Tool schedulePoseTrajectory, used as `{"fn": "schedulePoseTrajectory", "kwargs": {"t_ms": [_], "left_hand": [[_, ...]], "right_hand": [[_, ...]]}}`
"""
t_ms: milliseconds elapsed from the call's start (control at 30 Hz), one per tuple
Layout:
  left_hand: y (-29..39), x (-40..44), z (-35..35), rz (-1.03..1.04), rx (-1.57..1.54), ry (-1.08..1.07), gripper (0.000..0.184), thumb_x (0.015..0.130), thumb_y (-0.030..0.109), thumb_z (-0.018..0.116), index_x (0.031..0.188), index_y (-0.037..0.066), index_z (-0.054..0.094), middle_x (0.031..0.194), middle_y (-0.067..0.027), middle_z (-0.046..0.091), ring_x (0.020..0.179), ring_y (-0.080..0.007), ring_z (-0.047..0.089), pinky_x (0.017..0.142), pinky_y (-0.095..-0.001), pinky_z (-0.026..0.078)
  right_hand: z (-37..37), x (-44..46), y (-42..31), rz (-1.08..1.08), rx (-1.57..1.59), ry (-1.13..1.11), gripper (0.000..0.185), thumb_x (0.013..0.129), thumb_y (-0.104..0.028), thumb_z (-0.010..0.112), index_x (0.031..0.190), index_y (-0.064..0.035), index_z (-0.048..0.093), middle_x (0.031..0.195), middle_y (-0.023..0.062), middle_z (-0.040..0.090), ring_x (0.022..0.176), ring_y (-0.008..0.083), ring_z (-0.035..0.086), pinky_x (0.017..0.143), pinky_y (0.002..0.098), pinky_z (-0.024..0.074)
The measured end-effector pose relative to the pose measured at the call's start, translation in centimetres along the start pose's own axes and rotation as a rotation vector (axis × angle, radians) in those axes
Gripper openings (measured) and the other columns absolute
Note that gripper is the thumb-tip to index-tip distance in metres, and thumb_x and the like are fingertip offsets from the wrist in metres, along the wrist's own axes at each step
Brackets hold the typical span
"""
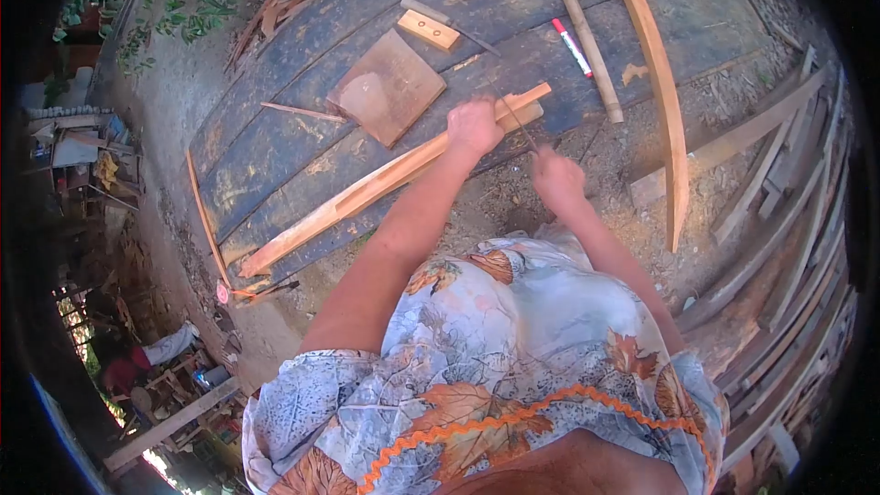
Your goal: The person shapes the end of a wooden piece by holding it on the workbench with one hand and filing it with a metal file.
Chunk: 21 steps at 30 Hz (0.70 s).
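Observation:
A long pale wooden strip (353, 197) lies slantwise along the near edge of the dark plank table. My left hand (475, 126) is closed around it near its upper right end, pressing it down. A shorter wood piece (530, 115) shows beside that end. My right hand (557, 174), just past the table's edge, grips a tool with a thin dark blade (524, 133). The blade crosses the strip to the right of my left hand. Its handle is hidden in my fist, and I cannot make out whether it is a saw or a file.
On the dark planks (504, 0) lie a square wooden board (387, 87), a small block with two holes (429, 30), a chisel-like tool (426, 11), a red-and-white marker (572, 48) and a long-handled tool (591, 55). A curved beam (655, 82) overhangs the right side. Lumber (788, 247) is stacked beyond.

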<state>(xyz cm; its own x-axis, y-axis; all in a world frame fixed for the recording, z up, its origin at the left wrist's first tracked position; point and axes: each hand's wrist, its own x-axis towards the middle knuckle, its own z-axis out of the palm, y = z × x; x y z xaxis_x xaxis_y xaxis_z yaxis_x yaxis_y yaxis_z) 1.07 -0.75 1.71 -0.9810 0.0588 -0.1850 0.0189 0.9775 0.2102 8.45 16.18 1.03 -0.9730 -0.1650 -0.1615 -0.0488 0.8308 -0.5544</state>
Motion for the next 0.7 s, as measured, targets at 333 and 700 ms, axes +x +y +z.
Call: {"fn": "schedulePoseTrajectory", "kwargs": {"t_ms": [333,700], "left_hand": [[0.0,0.1,-0.1,-0.035,-0.02,-0.015,0.039,0.07,0.028,0.068,0.102,0.007,0.06,0.106,-0.0145,0.063,0.098,-0.031,0.061,0.084,-0.0421,0.049],[0.0,0.1,-0.3,-0.009,-0.016,-0.009,0.036,0.071,0.028,0.067,0.099,0.007,0.06,0.102,-0.0153,0.064,0.096,-0.0315,0.061,0.083,-0.0423,0.049]], "right_hand": [[0.0,-4.3,1.9,-0.032,-0.031,0.082,0.014,0.083,-0.016,0.048,0.083,-0.0031,0.054,0.066,0.0224,0.062,0.065,0.0397,0.063,0.06,0.0513,0.0486],[0.5,0.0,0.2,-0.043,-0.033,0.043,0.018,0.086,-0.017,0.046,0.09,-0.003,0.055,0.068,0.023,0.062,0.066,0.0409,0.063,0.062,0.0518,0.0489]]}}
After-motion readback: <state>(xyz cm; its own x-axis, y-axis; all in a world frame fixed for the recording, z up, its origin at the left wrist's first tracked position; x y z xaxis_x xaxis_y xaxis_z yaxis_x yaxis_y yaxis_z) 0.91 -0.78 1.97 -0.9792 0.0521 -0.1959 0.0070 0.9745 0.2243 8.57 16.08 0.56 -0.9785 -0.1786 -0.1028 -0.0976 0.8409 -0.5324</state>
